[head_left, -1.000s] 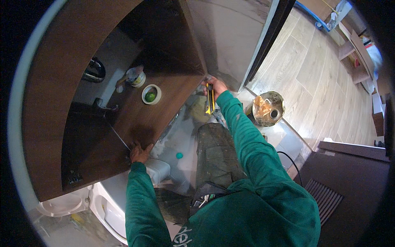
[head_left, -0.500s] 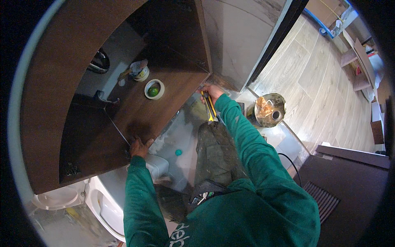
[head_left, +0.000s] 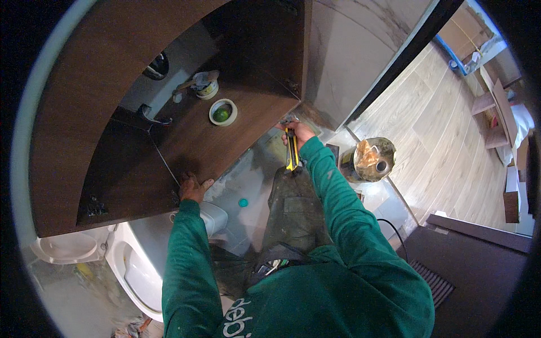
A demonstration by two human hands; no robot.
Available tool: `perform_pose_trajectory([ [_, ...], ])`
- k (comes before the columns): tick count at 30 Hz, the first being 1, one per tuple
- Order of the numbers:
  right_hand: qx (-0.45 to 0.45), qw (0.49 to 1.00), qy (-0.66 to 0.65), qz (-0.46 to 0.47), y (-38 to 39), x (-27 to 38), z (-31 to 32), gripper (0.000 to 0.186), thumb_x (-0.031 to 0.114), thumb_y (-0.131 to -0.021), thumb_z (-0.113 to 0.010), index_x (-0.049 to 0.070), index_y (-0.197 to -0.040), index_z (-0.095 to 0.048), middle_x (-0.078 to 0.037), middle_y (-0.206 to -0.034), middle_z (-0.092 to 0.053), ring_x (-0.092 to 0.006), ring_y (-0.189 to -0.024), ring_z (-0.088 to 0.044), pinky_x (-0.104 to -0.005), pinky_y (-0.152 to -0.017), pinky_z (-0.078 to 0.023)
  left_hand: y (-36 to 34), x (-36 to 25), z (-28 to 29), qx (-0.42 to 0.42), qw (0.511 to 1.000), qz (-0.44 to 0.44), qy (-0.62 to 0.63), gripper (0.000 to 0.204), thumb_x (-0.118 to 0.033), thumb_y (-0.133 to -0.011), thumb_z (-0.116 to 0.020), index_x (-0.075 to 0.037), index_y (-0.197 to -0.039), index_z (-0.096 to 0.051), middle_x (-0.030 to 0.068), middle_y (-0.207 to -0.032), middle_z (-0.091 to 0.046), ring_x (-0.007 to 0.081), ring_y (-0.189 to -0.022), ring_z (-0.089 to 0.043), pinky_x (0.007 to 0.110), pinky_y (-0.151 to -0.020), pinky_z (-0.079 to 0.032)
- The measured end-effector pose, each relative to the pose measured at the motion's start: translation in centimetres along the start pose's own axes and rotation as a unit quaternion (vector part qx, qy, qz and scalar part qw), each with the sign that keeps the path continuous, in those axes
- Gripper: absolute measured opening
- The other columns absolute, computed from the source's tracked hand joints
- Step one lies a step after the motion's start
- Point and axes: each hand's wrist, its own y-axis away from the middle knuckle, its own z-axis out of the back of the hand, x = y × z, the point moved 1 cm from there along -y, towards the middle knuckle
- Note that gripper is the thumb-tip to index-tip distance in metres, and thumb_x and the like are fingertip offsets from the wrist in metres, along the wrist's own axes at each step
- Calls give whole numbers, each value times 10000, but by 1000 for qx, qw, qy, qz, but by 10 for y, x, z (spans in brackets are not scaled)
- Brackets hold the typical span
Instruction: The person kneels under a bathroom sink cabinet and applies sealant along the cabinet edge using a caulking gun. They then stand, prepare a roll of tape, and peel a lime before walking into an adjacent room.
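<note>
My right hand (head_left: pixel 301 134) is closed round a yellow-and-black utility knife (head_left: pixel 292 151), beside the right end of the dark brown cabinet's front bottom edge. The knife's yellow end points back toward my knees; its other end is hidden by my fingers. My left hand (head_left: pixel 194 188) lies on the brown cabinet board (head_left: pixel 208 152) near its front edge, fingers spread. On that board stand a roll of tape (head_left: pixel 233 105) with a green thing inside its ring and a small white tub (head_left: pixel 207 90) with a brush or spatula and a rag on it.
A stained bucket (head_left: pixel 389 147) stands to the right by the doorway. A white toilet (head_left: pixel 121 265) is at the lower left. A small teal cap (head_left: pixel 243 203) lies on the tiled floor. A black cable (head_left: pixel 394 225) curves near the dark door panel (head_left: pixel 468 253). Planks lie beyond the doorway.
The view has shifted slightly. The knife in my right hand has turned a little and hangs straighter. My left hand stays on the cabinet board.
</note>
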Motion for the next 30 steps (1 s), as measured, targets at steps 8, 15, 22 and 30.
perform_pose_trajectory([
  [8, -6, 998, 66, -16, -14, 8, 3, 378, 56, -932, -403, 131, -1290, -308, -143, -1064, -667, -220, -556, -575, -365, -453, -505, 10, -14, 14, 45, 999, 11, 3, 1109, -675, -741, -618, 113, -1431, -252, 313, -1502, -219, 396, -1406, -240, 399, -1167, -187],
  [15, 12, 1000, 19, 5, -8, 1, 3, 204, 28, -928, -422, 112, -1101, -352, -170, -1067, -657, -213, -569, -570, -350, -446, -499, 1, 1, 0, -44, 998, -33, -5, 1034, -670, -689, -679, 89, -1345, -428, 324, -1372, -414, 427, -1289, -406, 423, -1091, -325],
  [22, -14, 993, 115, -17, -25, -6, -2, 279, 46, -913, -470, 141, -1172, -425, -142, -978, -659, -223, -571, -574, -358, -441, -492, 1, -9, 8, 9, 1000, -4, -18, 960, -640, -706, -688, 75, -1313, -480, 320, -1319, -485, 426, -1257, -455, 425, -1081, -343],
  [30, 24, 998, 41, -29, -12, -36, -18, 296, 80, -956, -370, 127, -1247, -392, -157, -1095, -646, -225, -609, -581, -373, -504, -511, 3, 7, -15, -69, 996, 19, 51, 858, -563, -765, -666, 65, -1318, -481, 278, -1319, -510, 400, -1249, -474, 422, -1074, -353],
])
